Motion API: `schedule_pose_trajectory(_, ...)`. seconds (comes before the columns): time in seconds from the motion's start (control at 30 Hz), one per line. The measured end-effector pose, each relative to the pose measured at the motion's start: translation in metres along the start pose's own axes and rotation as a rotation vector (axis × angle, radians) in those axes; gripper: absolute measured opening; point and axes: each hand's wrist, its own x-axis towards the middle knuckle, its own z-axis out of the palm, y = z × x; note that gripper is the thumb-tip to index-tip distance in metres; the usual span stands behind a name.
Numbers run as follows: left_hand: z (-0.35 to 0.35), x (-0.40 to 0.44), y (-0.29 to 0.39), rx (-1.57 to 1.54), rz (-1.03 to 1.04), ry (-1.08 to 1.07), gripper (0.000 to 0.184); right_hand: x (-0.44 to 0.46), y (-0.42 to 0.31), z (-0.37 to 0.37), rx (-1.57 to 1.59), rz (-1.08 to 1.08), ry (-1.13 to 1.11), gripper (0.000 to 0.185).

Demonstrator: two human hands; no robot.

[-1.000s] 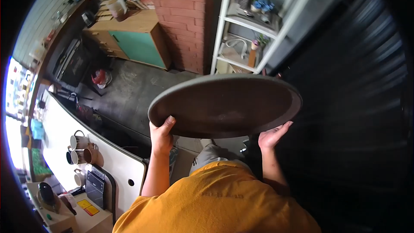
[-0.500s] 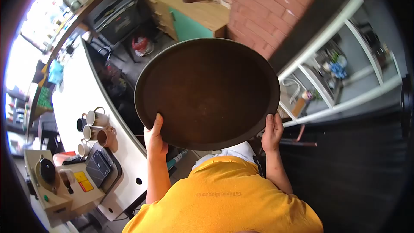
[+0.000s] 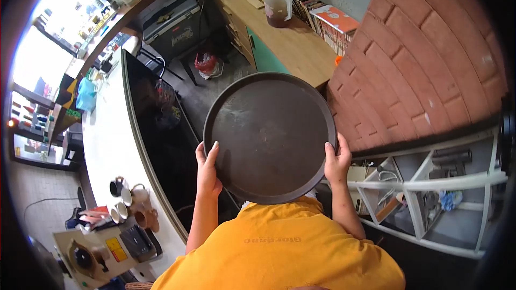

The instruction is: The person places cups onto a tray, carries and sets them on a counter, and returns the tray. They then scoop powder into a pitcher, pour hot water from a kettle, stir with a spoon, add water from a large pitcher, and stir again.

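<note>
A round dark brown serving tray [image 3: 271, 134] is held out in front of my yellow shirt, its bare inner face toward me. My left hand [image 3: 209, 172] grips the lower left rim, thumb over the edge. On the opposite side my right hand [image 3: 337, 160] clasps the right rim, its thumb also on the inner edge. The fingers behind the tray are partly hidden. Nothing lies on the tray.
To the left runs a white counter [image 3: 105, 134] with several mugs [image 3: 141, 195] and a beige machine [image 3: 88, 260]. Ahead stands a wooden cabinet [image 3: 306, 45] bearing a plastic pitcher [image 3: 277, 5]. A brick wall [image 3: 419, 64] and a white shelf frame [image 3: 457, 183] are on the right.
My view has turned to the right, bringing more of the brick wall in. The tray now looks rounder and sits slightly lower and farther right, still in both hands.
</note>
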Motion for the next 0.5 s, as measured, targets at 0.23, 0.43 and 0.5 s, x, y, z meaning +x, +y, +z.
schedule_pose_trajectory(0.23, 0.074, 0.115, 0.034, -0.017, -0.047, -0.254, 0.050, 0.141, 0.059, 0.034, 0.020, 0.125, -0.002, 0.038)
schedule_pose_trajectory(0.43, 0.117, 0.256, 0.044, 0.321, -0.094, -0.291, 0.058, 0.212, 0.103, 0.066, -0.188, 0.191, 0.072, 0.038)
schedule_pose_trajectory(0.5, 0.142, 0.304, 0.051, 0.443, -0.061, -0.278, 0.061, 0.228, 0.118, 0.077, -0.298, 0.216, 0.094, 0.039)
